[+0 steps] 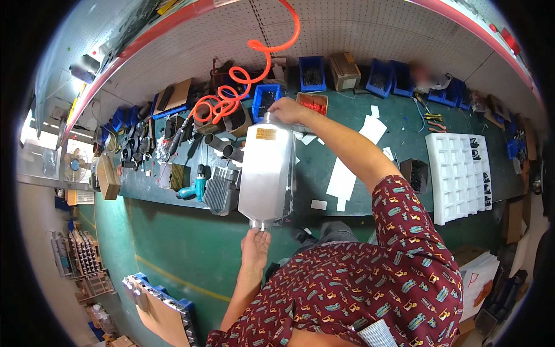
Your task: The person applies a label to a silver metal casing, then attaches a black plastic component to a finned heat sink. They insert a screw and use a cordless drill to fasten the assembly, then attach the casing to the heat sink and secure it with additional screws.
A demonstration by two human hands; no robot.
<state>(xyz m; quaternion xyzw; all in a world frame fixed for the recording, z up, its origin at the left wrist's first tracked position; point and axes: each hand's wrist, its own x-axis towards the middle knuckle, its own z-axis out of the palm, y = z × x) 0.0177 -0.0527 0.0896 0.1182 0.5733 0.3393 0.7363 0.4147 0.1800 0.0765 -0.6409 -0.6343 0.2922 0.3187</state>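
Silver metal canister (267, 173) is being steadied over the bench's (347, 133) front edge: right hand (287, 110) gripping its top, left hand (255, 250) cupping its base.

I am holding a bright silver metal canister (267, 173) bearing a small gold label, my left hand (255, 247) under it and my right hand (287, 108) at its top. My sleeves are showing dark red with a teal and yellow print. The workbench (347, 144) is showing dark green; the coiled air hose (243, 87) orange; the parts bins (312, 72) blue; the compartment tray (457, 176) white.
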